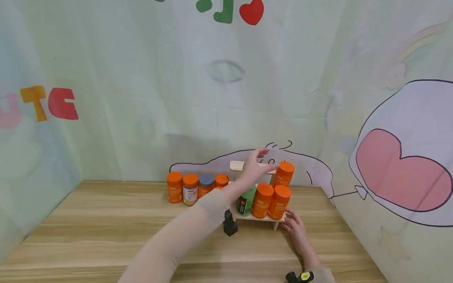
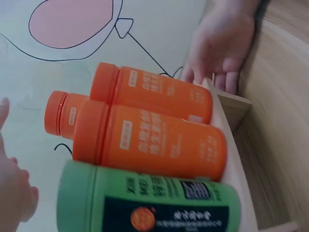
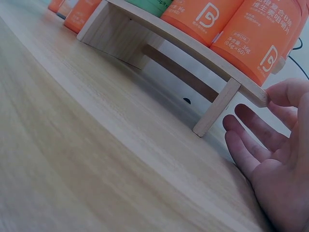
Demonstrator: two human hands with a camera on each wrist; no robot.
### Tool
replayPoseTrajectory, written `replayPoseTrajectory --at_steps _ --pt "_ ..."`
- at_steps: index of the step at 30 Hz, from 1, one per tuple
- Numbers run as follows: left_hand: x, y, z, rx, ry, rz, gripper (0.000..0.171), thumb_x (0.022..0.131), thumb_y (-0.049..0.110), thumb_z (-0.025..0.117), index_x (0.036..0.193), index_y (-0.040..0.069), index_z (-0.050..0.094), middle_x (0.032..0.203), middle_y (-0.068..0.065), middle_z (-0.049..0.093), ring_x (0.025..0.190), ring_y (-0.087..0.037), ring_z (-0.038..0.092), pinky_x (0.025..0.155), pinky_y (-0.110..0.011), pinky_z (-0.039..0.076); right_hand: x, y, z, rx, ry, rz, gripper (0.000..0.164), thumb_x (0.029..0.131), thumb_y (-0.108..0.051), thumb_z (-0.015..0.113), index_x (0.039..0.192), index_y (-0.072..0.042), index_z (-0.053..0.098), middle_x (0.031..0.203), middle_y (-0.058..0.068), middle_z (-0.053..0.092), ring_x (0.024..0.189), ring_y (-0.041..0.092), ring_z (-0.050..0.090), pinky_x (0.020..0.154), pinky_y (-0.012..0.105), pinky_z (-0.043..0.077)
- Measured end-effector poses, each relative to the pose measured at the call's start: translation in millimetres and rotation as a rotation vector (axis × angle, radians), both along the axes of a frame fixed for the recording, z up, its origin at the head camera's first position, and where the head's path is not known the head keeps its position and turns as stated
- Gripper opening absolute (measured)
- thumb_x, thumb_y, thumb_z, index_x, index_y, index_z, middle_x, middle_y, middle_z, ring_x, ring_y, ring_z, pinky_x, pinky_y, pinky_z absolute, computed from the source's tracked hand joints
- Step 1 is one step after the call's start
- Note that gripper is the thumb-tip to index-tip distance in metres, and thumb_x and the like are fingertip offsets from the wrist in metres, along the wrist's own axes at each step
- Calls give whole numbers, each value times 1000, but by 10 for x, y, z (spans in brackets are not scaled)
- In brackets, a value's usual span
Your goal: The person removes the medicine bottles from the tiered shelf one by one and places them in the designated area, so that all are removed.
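A small two-tier wooden shelf (image 1: 260,218) stands on the table. On its lower tier are a green bottle (image 1: 246,201) and two orange bottles (image 1: 262,200) (image 1: 280,202). At the right end of the upper tier is another orange bottle (image 1: 284,173). My left hand (image 1: 252,167) is over the upper tier, fingers spread, its thumb near that bottle's lid. In the left wrist view, parts of the left hand (image 2: 14,188) show at the edge, apart from the bottles. My right hand (image 3: 282,150) holds the lower board's right end at its corner; the other fingers spread loosely below.
Left of the shelf several bottles are lined up: an orange one (image 1: 175,188), one with a white label (image 1: 190,190), a grey-lidded one (image 1: 206,184) and another orange-lidded one (image 1: 221,180). My left forearm (image 1: 191,228) crosses in front. A printed curtain (image 1: 212,110) hangs behind the table (image 1: 116,236).
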State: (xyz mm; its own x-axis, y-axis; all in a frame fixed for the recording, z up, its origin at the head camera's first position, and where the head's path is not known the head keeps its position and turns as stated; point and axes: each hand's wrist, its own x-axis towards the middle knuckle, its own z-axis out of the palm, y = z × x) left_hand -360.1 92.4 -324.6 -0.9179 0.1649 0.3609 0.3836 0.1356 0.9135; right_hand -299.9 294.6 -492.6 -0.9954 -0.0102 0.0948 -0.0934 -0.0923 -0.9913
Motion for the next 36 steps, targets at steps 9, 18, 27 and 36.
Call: replayPoseTrajectory --at_steps 9,18,27,36 --pt "-67 358 82 -228 -127 -62 86 80 27 82 151 16 35 151 -6 45 138 -26 44 111 -45 41 8 31 0 -5 29 8 26 101 -6 41 115 -25 54 108 -2 50 91 3 61 83 20 53" --pt "-91 480 59 -288 -164 -26 83 80 22 82 150 19 37 144 -7 52 126 -25 54 107 -43 45 7 3 11 7 3 2 27 101 -8 42 127 -10 48 109 -3 53 94 3 61 85 21 53" --pt "-101 450 18 -340 -159 -55 70 84 19 78 145 13 44 136 -7 57 120 -23 57 105 -41 46 -30 18 -36 -15 40 25 30 100 -6 41 109 -31 56 107 -5 53 92 2 61 83 20 53" --pt "-73 438 23 -303 -190 -53 67 85 18 77 144 14 45 134 -7 57 119 -24 57 105 -43 46 -27 11 -27 -1 12 4 25 100 -8 43 122 -16 51 110 -5 54 95 2 61 85 20 53"
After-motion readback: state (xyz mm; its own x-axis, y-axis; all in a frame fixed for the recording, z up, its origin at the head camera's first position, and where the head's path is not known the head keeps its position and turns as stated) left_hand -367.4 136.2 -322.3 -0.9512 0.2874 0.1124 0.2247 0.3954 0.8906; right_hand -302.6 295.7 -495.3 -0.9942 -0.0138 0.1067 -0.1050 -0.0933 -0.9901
